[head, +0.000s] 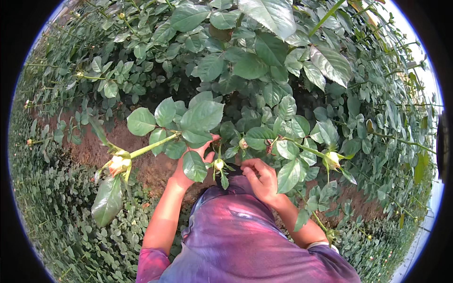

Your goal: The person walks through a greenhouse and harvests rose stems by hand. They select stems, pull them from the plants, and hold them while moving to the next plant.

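Rose stems with leaves and buds spread across the middle of the head view. My left hand [199, 155] reaches up among the leaves, partly covered by a rose leaf [194, 166]; its hold on anything is hidden. Beside it hangs a small pale rosebud [218, 164]. My right hand [260, 177] has its fingers bent near the stems, right of that bud; whether it grips anything is unclear. A tiny pinkish bud [243, 143] sits just above it. At left, a larger peach rosebud [119, 163] tops a thick stem; a cream rosebud [332, 161] is at right.
Dense rose bushes [226, 63] rise in front, with large leaves near the camera at the top. Bare soil [102, 145] shows between the plants, and more low foliage [88, 240] lies at lower left. Long stems with buds cross at both sides.
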Available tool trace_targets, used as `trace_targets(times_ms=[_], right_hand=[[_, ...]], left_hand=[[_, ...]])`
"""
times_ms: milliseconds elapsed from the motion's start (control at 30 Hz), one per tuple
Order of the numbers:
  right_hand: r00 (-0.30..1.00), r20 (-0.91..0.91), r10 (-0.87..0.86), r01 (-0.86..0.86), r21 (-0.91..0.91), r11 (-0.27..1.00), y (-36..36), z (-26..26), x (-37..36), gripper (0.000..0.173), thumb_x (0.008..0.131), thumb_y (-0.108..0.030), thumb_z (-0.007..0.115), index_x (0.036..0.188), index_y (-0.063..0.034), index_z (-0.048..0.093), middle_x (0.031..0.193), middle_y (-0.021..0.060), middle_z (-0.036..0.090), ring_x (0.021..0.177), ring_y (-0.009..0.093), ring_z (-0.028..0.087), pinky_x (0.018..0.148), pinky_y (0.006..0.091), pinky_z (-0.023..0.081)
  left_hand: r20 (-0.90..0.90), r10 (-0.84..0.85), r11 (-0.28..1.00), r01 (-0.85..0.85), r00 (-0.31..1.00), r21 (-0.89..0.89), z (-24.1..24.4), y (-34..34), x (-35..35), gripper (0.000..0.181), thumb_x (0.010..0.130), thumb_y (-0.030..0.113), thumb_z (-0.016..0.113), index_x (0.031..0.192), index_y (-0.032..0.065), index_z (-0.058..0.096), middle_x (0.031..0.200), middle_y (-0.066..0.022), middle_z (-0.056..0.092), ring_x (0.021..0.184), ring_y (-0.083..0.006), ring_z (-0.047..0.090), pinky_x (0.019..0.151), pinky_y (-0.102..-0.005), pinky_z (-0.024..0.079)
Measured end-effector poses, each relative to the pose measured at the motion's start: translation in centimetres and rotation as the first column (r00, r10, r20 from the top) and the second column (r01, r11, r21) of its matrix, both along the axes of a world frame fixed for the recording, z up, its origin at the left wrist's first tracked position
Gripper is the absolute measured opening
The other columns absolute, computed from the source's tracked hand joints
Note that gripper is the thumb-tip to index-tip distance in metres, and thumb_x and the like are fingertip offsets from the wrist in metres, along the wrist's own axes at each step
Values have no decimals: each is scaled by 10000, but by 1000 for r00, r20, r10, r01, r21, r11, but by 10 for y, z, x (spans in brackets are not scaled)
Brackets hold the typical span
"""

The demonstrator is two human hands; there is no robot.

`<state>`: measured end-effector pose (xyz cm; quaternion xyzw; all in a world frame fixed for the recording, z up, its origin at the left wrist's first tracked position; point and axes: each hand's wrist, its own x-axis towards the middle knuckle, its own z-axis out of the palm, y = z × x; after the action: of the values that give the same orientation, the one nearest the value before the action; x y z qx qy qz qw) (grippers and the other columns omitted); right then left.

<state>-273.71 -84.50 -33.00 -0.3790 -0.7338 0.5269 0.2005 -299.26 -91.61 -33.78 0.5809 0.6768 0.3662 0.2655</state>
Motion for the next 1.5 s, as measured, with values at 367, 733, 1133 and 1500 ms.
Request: trace_targets(times_ms=[367, 733, 1133, 1500], right_hand=[[977, 197, 83, -99, 71, 993, 40, 9, -41, 195, 972, -189, 657, 1088, -51, 731, 1012, 161, 714, 946, 390, 671, 868, 475, 513], [992, 105, 74, -104, 317, 943, 37, -38, -67, 275, 979, -191, 621, 1187, -27, 693, 1152, 225, 699, 1060, 439, 659, 912, 490, 515], [911, -335, -242, 331, 242, 912, 38, 80, -182, 267, 1092, -65, 541, 1342, 21, 574, 1156, 125, 697, 928, 173, 691, 812, 308, 591], [639, 353, -683, 444, 556, 703, 159, 141, -258, 453, 864, -448, 734, 994, -15, 770, 971, 214, 770, 990, 388, 736, 877, 488, 563]], left_hand=[[417, 116, 993, -111, 902, -36, -48, -6, -14, 288, 919, 87, 744, 1202, 61, 694, 1189, -109, 713, 1123, -301, 669, 959, -421, 542], [284, -199, 975, 219, 938, -37, -82, 10, -22, 221, 1045, 257, 608, 1155, 66, 630, 1042, -32, 661, 927, -180, 660, 772, -354, 550], [746, -437, 793, 606, 503, 56, -82, 5, -52, 245, 1007, 266, 644, 1134, 57, 664, 1035, -73, 675, 924, -218, 660, 780, -369, 555], [67, -659, 747, 662, 749, -54, 59, -73, -220, 132, 965, 113, 607, 1052, 24, 651, 1062, -151, 687, 993, -380, 691, 849, -488, 566]])
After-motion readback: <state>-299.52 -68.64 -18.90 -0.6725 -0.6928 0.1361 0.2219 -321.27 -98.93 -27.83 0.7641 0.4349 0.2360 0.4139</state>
